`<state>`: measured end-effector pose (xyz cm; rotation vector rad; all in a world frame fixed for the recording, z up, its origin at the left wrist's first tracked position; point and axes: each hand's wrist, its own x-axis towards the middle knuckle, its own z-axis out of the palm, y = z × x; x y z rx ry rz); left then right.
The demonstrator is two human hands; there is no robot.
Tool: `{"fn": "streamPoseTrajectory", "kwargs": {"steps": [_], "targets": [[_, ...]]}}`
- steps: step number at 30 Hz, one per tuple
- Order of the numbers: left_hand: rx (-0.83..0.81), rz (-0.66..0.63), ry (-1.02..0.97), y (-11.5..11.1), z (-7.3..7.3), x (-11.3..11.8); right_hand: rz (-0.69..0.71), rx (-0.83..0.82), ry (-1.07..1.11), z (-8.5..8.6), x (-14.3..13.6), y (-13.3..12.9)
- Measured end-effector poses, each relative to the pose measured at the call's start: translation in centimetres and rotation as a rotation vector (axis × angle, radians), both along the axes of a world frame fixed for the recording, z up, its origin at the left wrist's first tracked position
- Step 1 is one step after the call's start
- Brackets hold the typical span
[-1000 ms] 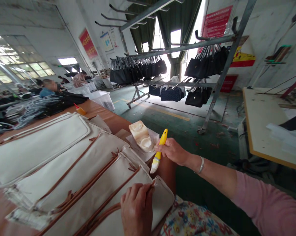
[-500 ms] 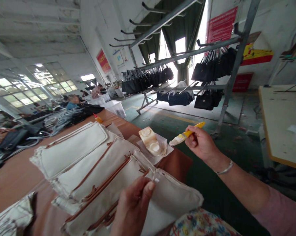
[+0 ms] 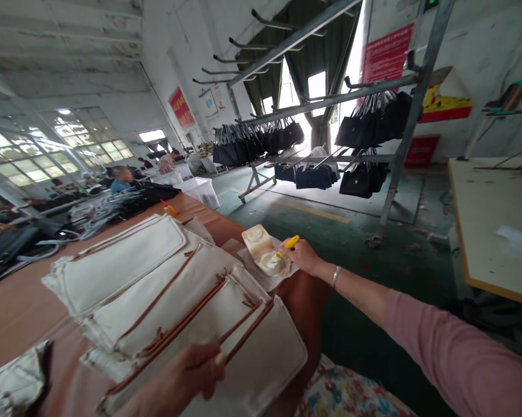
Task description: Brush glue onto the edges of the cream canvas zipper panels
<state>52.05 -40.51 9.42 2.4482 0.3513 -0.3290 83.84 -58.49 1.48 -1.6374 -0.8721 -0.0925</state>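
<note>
The yellow brush point(image 3: 291, 242) has swung in from clear air beside the pale tray point(image 3: 254, 237) to rest its tip in the near end, my right grip point(image 3: 305, 258) closed around the handle. From that grip, the nearer one, its long axis slants down and left into the tray on the counter point(image 3: 209, 215); my left grip point(image 3: 194, 370) curls over the cream panels point(image 3: 280, 344), and I cannot tell whether it pinches a brown strip point(image 3: 249, 332)

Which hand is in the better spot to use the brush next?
The right hand, probably: it grips the yellow brush, its tip at the pale tray. The left hand is by the cream pieces.
</note>
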Motion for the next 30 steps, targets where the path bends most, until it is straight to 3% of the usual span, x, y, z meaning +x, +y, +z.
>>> {"fn": "streamPoseTrajectory", "kwargs": {"steps": [3,7,12,15,17,22,27,30], "targets": [[0.244,0.042,-0.098,-0.3,-3.0,1.0,-0.024,-0.110,-0.082,-1.7,1.2,3.0],[0.612,0.108,-0.268,-1.9,-5.9,2.8,-0.055,-0.219,-0.170,-3.3,2.2,4.7],[0.835,0.120,-0.343,-3.8,-8.3,6.7,-0.041,-0.300,-0.292,-3.5,2.0,5.0],[0.892,0.147,-0.361,-4.1,-9.3,7.7,-0.012,-0.318,-0.375,-3.0,1.7,4.7],[0.936,0.100,-0.432,-4.2,-9.9,6.8,0.021,-0.320,-0.429,-2.6,1.7,4.3],[1.063,-0.087,-0.795,-4.6,-11.5,1.8,0.090,-0.314,-0.527,-2.2,1.5,3.0],[1.113,0.028,-0.575,-4.8,-11.3,0.8,0.157,-0.380,-0.636,-2.5,0.9,2.2],[1.098,0.018,-0.536,-5.4,-11.1,1.0,0.167,-0.449,-0.716,-2.4,0.4,1.6]]}}
